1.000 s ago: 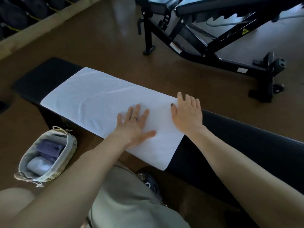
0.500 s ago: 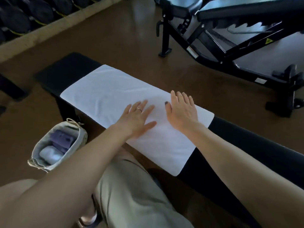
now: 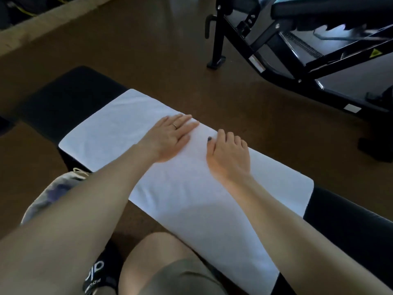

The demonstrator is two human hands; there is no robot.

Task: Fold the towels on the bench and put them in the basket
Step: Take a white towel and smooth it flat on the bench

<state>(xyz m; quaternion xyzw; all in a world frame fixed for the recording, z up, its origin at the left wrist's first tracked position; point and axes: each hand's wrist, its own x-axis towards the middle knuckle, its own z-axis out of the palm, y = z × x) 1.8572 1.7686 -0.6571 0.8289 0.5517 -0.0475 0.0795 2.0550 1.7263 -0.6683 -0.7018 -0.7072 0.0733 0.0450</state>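
White towel (image 3: 180, 188) flat on black bench (image 3: 70, 99), mid-frame.
Left hand (image 3: 170, 139) flat on it, fingers straight; right hand (image 3: 229, 154) fingers curled at far edge, grip unclear. Basket (image 3: 42, 196) lower left.

Two bare forearms without sleeves, left hand (image 3: 170, 137) with a thin ring on one finger, right hand (image 3: 228, 155) with dark polish on the thumbnail, khaki shorts (image 3: 182, 277), black shoe (image 3: 100, 273) with white letters
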